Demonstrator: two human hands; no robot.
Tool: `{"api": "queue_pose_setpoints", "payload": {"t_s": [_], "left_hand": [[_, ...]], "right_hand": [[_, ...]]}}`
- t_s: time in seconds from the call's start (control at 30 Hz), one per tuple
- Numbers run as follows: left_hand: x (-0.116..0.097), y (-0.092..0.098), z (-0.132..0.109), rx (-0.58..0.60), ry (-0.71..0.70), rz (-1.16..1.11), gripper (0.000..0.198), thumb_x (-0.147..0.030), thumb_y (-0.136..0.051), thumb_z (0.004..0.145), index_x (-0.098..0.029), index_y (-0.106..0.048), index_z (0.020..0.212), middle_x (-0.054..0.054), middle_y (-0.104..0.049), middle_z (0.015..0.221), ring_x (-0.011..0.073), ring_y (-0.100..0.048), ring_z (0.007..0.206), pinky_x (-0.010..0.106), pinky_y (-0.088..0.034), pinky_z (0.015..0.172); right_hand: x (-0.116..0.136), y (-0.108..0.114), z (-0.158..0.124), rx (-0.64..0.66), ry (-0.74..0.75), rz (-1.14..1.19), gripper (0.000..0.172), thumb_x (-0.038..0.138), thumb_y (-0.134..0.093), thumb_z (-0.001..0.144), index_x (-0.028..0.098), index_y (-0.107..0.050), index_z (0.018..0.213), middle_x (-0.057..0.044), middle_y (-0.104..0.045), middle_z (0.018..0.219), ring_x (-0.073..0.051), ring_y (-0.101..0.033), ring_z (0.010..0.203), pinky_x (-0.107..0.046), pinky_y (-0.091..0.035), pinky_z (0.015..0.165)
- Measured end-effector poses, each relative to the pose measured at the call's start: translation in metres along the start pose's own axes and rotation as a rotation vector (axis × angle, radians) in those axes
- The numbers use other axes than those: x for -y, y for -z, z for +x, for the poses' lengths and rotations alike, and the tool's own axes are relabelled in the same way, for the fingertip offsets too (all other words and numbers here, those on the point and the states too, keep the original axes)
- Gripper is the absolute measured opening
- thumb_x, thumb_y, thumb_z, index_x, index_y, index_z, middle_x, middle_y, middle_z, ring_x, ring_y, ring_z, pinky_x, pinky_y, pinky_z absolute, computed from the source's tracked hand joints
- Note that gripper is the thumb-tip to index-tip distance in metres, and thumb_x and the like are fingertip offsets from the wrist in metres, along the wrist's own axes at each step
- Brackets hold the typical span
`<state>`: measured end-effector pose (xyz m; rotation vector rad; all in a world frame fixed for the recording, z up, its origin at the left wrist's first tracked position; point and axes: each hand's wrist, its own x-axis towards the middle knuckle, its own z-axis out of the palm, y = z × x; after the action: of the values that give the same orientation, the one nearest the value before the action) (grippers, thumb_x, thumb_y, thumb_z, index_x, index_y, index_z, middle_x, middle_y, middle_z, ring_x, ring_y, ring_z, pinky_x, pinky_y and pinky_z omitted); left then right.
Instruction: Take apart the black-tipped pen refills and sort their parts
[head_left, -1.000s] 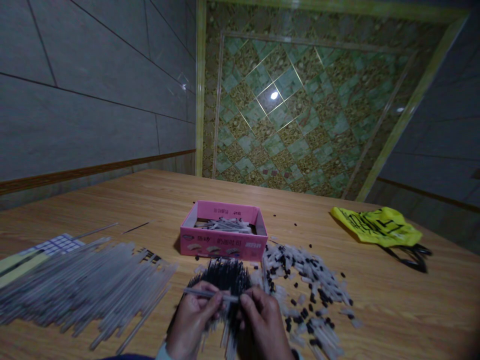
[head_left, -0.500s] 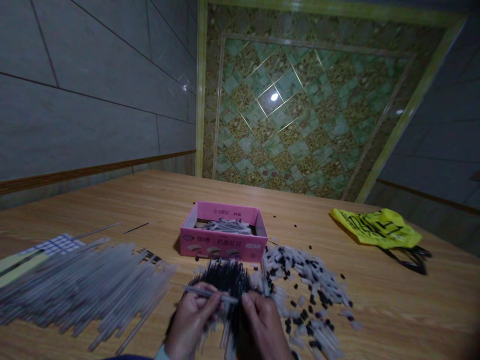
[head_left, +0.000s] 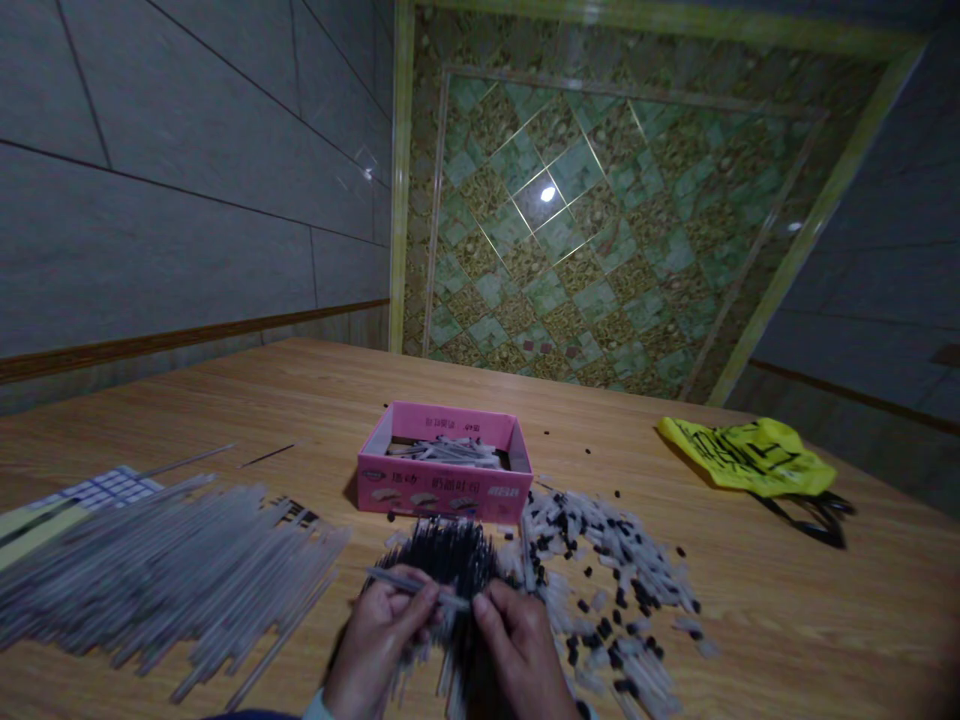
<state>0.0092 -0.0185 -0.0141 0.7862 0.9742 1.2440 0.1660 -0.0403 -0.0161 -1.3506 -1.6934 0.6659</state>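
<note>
My left hand (head_left: 375, 645) and my right hand (head_left: 521, 650) meet at the near edge of the wooden table (head_left: 315, 400). Both pinch one thin clear pen tube (head_left: 412, 585) that lies level between them, its free end pointing left. Right under and behind the hands fans a bundle of black refills (head_left: 450, 560). To the left lies a wide heap of clear pen tubes (head_left: 165, 570). To the right is a scatter of small clear and black caps (head_left: 600, 570).
A pink cardboard box (head_left: 442, 490) with several finished pens in it stands just beyond the hands. A yellow plastic bag (head_left: 750, 455) with black handles lies at the far right. A printed sheet (head_left: 90, 492) shows under the tube heap at the left.
The hands stay together on the same tube and have shifted slightly to the left; the right fingers have slid a little along it.
</note>
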Motion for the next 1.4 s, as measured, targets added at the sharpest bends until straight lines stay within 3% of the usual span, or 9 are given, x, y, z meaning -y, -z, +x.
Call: {"api": "queue_pose_setpoints", "payload": {"t_s": [0.1,0.2,0.4,0.6,0.73,0.83,1.0,1.17,1.4], "left_hand": [[-0.004,-0.002,-0.002,-0.024,0.006,-0.030,0.036,-0.035,-0.078,0.055,-0.015,-0.055,0.074,0.003,-0.069,0.061,0.0116,-0.058,0.054,0.018,-0.038,0.046],[-0.005,0.001,0.000,-0.088,0.006,-0.097,0.036,-0.037,-0.076,0.060,-0.015,-0.056,0.080,0.001,-0.068,0.065,0.0106,-0.059,0.058,0.017,-0.040,0.047],[-0.001,0.012,0.007,-0.163,0.055,-0.260,0.041,-0.036,-0.074,0.063,-0.015,-0.057,0.094,-0.002,-0.065,0.065,0.0079,-0.056,0.053,0.016,-0.040,0.044],[0.004,0.013,0.008,-0.108,0.078,-0.256,0.037,-0.032,-0.071,0.067,-0.015,-0.057,0.095,-0.001,-0.064,0.067,0.0079,-0.057,0.055,0.016,-0.041,0.046],[0.001,0.010,0.005,-0.116,0.104,-0.234,0.038,-0.033,-0.074,0.063,-0.014,-0.059,0.092,-0.001,-0.063,0.064,0.0077,-0.055,0.052,0.016,-0.040,0.044],[-0.003,0.006,0.002,-0.116,0.117,-0.222,0.038,-0.034,-0.075,0.061,-0.014,-0.059,0.090,-0.002,-0.063,0.063,0.0075,-0.055,0.051,0.016,-0.038,0.043],[-0.004,0.005,0.001,-0.114,0.122,-0.186,0.039,-0.036,-0.074,0.060,-0.015,-0.061,0.090,-0.002,-0.062,0.062,0.0081,-0.055,0.050,0.016,-0.037,0.044],[-0.002,0.005,0.001,-0.058,0.120,-0.109,0.037,-0.040,-0.071,0.064,-0.015,-0.063,0.090,-0.002,-0.059,0.060,0.0082,-0.054,0.050,0.017,-0.037,0.044],[-0.006,-0.004,-0.005,-0.006,0.066,-0.007,0.037,-0.044,-0.069,0.064,-0.015,-0.066,0.085,-0.004,-0.052,0.053,0.0089,-0.048,0.047,0.018,-0.035,0.043]], "right_hand": [[-0.002,0.001,0.002,0.068,-0.070,0.108,0.050,0.048,-0.032,0.090,0.016,-0.049,0.056,0.002,-0.048,0.053,-0.012,-0.046,0.053,-0.021,-0.032,0.051],[-0.006,0.007,0.004,0.005,-0.103,0.108,0.046,0.047,-0.036,0.089,0.016,-0.053,0.057,0.002,-0.051,0.053,-0.013,-0.047,0.054,-0.021,-0.033,0.050],[-0.008,0.027,0.008,-0.035,-0.059,-0.212,0.009,0.022,-0.056,0.074,0.019,-0.064,0.071,-0.002,-0.066,0.071,-0.019,-0.058,0.071,-0.024,-0.039,0.064],[-0.021,0.056,0.011,-0.041,-0.192,-0.652,0.016,0.014,-0.053,0.068,0.021,-0.065,0.074,-0.004,-0.068,0.076,-0.021,-0.061,0.076,-0.025,-0.035,0.062],[-0.026,0.066,0.010,0.003,-0.222,-0.713,0.014,0.011,-0.056,0.062,0.022,-0.065,0.065,-0.002,-0.068,0.067,-0.020,-0.061,0.068,-0.025,-0.030,0.054],[-0.025,0.063,0.008,0.052,-0.217,-0.728,0.013,0.013,-0.059,0.060,0.023,-0.066,0.065,-0.002,-0.068,0.066,-0.019,-0.062,0.066,-0.024,-0.029,0.053],[-0.021,0.051,0.006,0.094,-0.206,-0.760,0.026,0.014,-0.060,0.059,0.023,-0.068,0.082,-0.007,-0.071,0.079,-0.024,-0.064,0.078,-0.027,-0.035,0.060],[-0.020,0.043,0.003,0.131,-0.174,-0.764,0.022,0.016,-0.059,0.063,0.021,-0.067,0.083,-0.008,-0.071,0.084,-0.026,-0.063,0.082,-0.029,-0.038,0.065],[-0.023,0.035,-0.001,0.139,-0.134,-0.788,0.035,0.006,-0.053,0.065,0.017,-0.064,0.096,-0.011,-0.069,0.089,-0.026,-0.063,0.086,-0.029,-0.040,0.068]]}}
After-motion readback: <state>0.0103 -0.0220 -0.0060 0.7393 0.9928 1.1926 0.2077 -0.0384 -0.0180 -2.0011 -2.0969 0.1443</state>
